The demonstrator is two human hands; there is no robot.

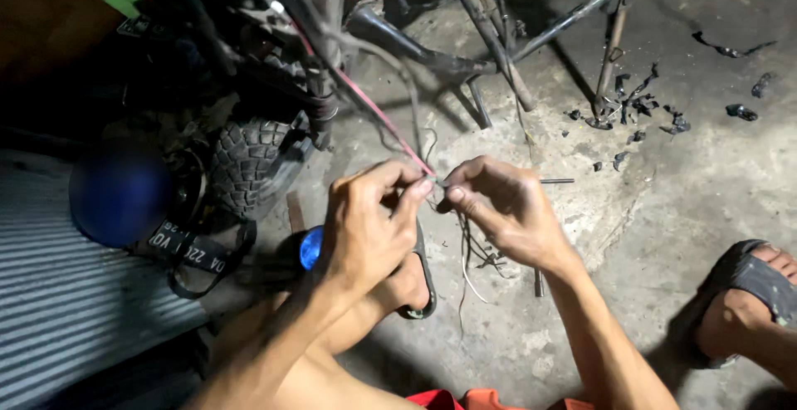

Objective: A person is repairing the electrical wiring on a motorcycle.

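Note:
My left hand (369,219) and my right hand (502,207) meet at the middle of the view, fingertips pinched on thin wire ends (435,184). A red wire (378,111) runs from the pinched spot up to the left into the dark frame of a vehicle (332,20). Several thin pale and dark wires (469,252) hang below my hands toward the concrete floor. The exact joint between the wires is too small to make out.
A knobby tyre (253,161) sits left of my hands. Metal rods (581,12) lean at the top right above scattered black scraps (639,107). A small blue light (310,246) glows by my left wrist. My sandalled feet (747,294) rest on the floor.

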